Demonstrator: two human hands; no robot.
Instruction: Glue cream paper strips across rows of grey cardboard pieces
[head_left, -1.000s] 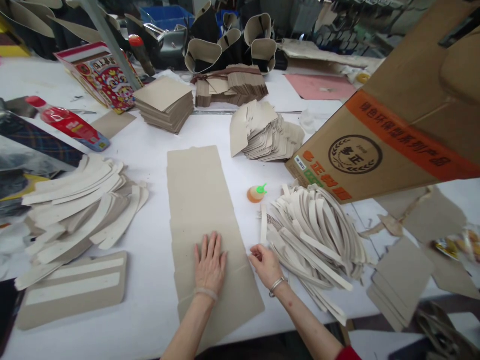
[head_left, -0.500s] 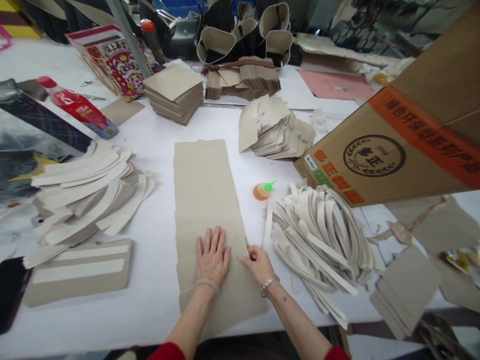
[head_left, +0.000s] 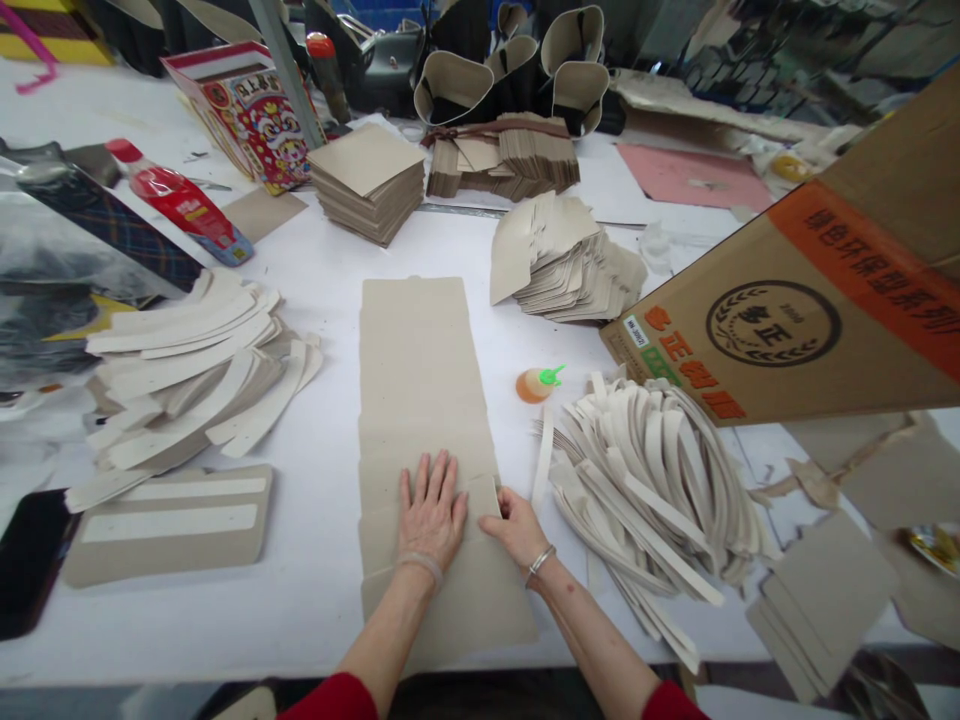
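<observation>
A row of overlapping beige sheets (head_left: 420, 370) runs up the white table in front of me. My left hand (head_left: 433, 515) lies flat on these sheets, its fingers stretched out. Just to its right, my right hand (head_left: 517, 528) pinches the right edge of one sheet between thumb and curled fingers. Right of the row stands a small glue bottle (head_left: 536, 384) with a green nozzle and amber contents. A heap of pale strips (head_left: 652, 470) lies beside my right hand.
Curved pale pieces (head_left: 202, 370) are heaped at left, above a beige panel with two white strips (head_left: 172, 525) and a phone (head_left: 30, 560). Stacked beige sheets (head_left: 367, 185) and a fanned pile (head_left: 570, 260) lie farther back. A large carton (head_left: 795, 310) leans in from the right.
The whole scene has shifted slightly to the right in view. Both hands keep nearly the same place on the sheets, the right one still pinching the edge.
</observation>
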